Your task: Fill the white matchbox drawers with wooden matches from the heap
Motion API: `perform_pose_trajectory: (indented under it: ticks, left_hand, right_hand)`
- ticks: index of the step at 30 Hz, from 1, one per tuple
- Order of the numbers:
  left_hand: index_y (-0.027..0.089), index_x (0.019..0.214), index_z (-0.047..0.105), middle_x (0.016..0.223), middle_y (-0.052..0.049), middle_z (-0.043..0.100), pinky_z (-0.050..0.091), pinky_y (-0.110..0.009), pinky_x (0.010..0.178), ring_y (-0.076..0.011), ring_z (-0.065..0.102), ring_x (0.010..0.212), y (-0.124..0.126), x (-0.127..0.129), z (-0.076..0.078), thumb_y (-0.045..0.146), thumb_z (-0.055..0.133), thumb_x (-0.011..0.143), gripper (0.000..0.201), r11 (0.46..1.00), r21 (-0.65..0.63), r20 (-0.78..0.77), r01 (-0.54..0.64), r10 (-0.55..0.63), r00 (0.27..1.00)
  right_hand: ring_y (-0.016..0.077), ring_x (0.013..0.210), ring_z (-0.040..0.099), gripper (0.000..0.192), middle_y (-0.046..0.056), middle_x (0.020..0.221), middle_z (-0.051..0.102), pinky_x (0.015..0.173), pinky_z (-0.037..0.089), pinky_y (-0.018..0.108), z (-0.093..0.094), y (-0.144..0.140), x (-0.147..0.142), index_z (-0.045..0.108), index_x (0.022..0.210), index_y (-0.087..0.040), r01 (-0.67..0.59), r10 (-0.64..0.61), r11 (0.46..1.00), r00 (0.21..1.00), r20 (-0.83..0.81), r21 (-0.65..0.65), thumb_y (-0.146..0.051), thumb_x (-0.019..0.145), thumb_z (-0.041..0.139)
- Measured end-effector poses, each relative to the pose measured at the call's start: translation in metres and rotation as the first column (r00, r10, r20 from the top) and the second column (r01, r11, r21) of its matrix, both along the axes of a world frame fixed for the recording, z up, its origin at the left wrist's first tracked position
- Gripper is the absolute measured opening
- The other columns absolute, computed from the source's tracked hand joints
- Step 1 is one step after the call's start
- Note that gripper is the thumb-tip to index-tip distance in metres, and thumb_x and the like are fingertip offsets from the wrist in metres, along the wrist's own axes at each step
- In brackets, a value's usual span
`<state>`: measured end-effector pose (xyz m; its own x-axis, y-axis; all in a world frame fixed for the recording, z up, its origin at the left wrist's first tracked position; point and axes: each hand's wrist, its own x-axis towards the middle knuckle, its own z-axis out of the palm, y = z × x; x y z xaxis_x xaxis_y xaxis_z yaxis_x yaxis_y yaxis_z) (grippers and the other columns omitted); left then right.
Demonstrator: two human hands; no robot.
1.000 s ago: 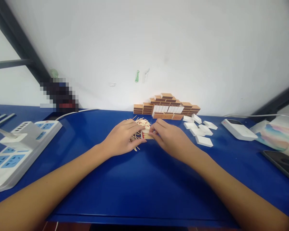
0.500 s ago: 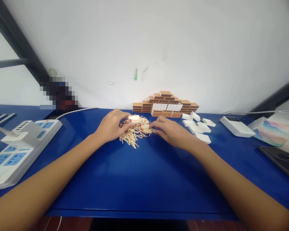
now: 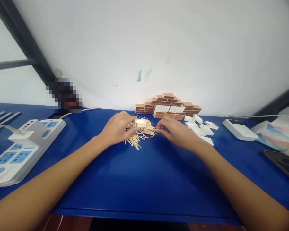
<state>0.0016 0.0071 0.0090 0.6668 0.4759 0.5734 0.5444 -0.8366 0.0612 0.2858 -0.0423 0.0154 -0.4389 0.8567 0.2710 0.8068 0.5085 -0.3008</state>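
Observation:
Between my two hands a loose heap of matchsticks [image 3: 135,140] with red heads lies on the blue table [image 3: 144,179]. My left hand [image 3: 117,128] grips a small white matchbox tray [image 3: 140,123] above the heap, thumb at its front and fingers behind. A few matches show inside the tray, which is tipped toward me. At the heap's right edge, my right hand [image 3: 170,131] is closed in a pinch, with a match end at its fingertips. How many matches it holds is too small to make out.
Brown matchboxes [image 3: 167,116] are stacked against the wall, with white trays upright among them. Several white trays [image 3: 198,131] lie right of my right hand. A white device [image 3: 240,130] and a phone [image 3: 281,163] are farther right; a power strip [image 3: 26,154] is at left.
My right hand's fingers have closed from a loose spread into a pinch at the heap's edge. My left hand still holds the tray. The whole view has shifted slightly.

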Motion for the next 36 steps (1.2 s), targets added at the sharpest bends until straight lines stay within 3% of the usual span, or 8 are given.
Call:
perform_pose_trajectory:
  ticks: [4,9,19,27,36]
  left_hand:
    - [0.015,0.119,0.070,0.096,-0.009,0.074,0.052,-0.041,0.084,-0.0259,0.064,0.093,-0.008,0.004,-0.001,0.043,0.066,0.098,0.035,0.998,-0.055,0.020,0.034,-0.033,0.999]
    - [0.018,0.123,0.070,0.099,-0.009,0.074,0.054,-0.041,0.081,-0.0259,0.064,0.094,-0.020,0.013,-0.003,0.043,0.070,0.095,0.038,0.979,-0.182,0.099,0.094,-0.077,0.992]
    - [0.018,0.122,0.070,0.106,-0.010,0.076,0.054,-0.048,0.093,-0.0277,0.067,0.100,-0.030,0.019,0.000,0.043,0.073,0.094,0.037,0.965,-0.214,0.123,0.152,-0.127,0.984]
    - [0.017,0.118,0.071,0.097,-0.009,0.074,0.055,-0.042,0.081,-0.0266,0.065,0.094,-0.023,0.015,0.000,0.043,0.072,0.094,0.035,0.976,-0.174,0.106,0.131,-0.114,0.988]
    - [0.020,0.124,0.069,0.107,-0.009,0.075,0.054,-0.044,0.087,-0.0267,0.065,0.098,-0.027,0.016,0.004,0.041,0.071,0.095,0.036,0.977,-0.145,0.062,0.156,-0.149,0.987]
  right_hand:
    - [0.0179,0.079,0.056,0.008,0.004,0.090,0.061,0.072,0.045,0.032,0.011,-0.004,-0.003,0.064,0.092,-0.021,0.004,0.010,0.997,0.986,-0.166,0.082,-0.025,0.098,0.061]
    - [0.0153,0.071,0.054,0.007,0.002,0.086,0.060,0.067,0.045,0.030,0.008,-0.011,-0.017,0.067,0.094,-0.022,-0.041,0.051,0.998,0.950,-0.309,0.040,-0.027,0.097,0.064]
    - [0.0146,0.069,0.051,0.007,0.001,0.085,0.057,0.068,0.043,0.030,0.000,-0.014,-0.025,0.068,0.093,-0.021,-0.054,0.075,0.995,0.955,-0.287,0.081,-0.023,0.097,0.062]
    - [0.0141,0.067,0.048,0.007,0.002,0.088,0.058,0.064,0.040,0.029,0.013,-0.013,-0.015,0.069,0.092,-0.021,-0.035,0.060,0.991,0.977,-0.204,0.126,-0.023,0.096,0.063]
    - [0.0158,0.073,0.053,0.008,0.004,0.094,0.058,0.065,0.041,0.030,0.010,-0.016,-0.020,0.067,0.098,-0.022,-0.041,0.063,0.989,0.986,-0.156,0.142,-0.022,0.098,0.059]
